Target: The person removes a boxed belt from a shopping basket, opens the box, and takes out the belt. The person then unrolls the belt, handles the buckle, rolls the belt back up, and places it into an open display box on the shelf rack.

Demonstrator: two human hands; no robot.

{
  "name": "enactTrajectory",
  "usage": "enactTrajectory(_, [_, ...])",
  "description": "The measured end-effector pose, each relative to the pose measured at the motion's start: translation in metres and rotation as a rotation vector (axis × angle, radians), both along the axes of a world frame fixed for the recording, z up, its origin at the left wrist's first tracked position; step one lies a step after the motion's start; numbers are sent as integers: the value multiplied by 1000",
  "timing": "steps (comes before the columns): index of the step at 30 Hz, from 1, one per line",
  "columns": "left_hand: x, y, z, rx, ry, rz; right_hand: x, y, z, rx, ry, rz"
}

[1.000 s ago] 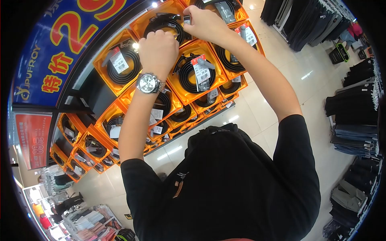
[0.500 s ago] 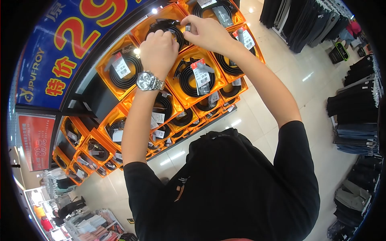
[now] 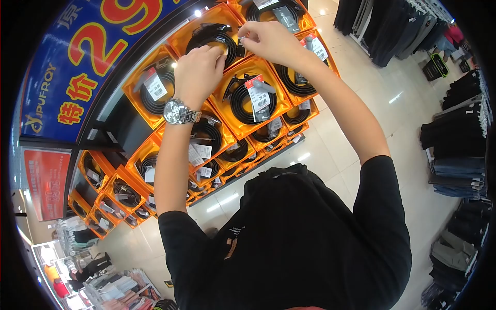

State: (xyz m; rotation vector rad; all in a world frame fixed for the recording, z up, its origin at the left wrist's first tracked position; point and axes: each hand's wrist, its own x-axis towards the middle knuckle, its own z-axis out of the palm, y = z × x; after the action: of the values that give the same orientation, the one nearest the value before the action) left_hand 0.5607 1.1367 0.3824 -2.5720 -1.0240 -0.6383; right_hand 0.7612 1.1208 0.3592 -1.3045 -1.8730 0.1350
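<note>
A coiled black belt lies in an orange-lined box at the top of the display. My left hand, with a silver watch on the wrist, is at the box's lower left side, its fingers curled; what they hold, if anything, is hidden. At the right edge of the same box, my right hand pinches a small dark piece beside the coil. Just below, another belt coil with a red and white price tag sits in its own box.
More boxed belts run down to the lower left. A blue price sign stands at the upper left and a red sign below it. Racks of dark trousers stand on the right, beyond the tiled floor.
My left hand has shifted slightly left and down, uncovering more of the coil. My right hand stays near the box's right edge, still pinching the small dark piece.
</note>
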Motion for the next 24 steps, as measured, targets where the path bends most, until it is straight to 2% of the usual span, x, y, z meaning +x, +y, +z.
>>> enactTrajectory(2, [-5,3,-3,36,30,-57,-2,10,-5,13,-21,-16])
enactTrajectory(7, [2,11,-12,77,13,-12,-13,18,-6,52,-143,20])
enactTrajectory(9, [5,13,-14,140,27,-15,-17,15,-1,124,-248,-61])
enactTrajectory(18, [9,9,-7,131,30,78,-6,28,4,149,-80,-137])
enactTrajectory(24, [10,7,-8,100,85,57,-3,27,2,89,-132,-79])
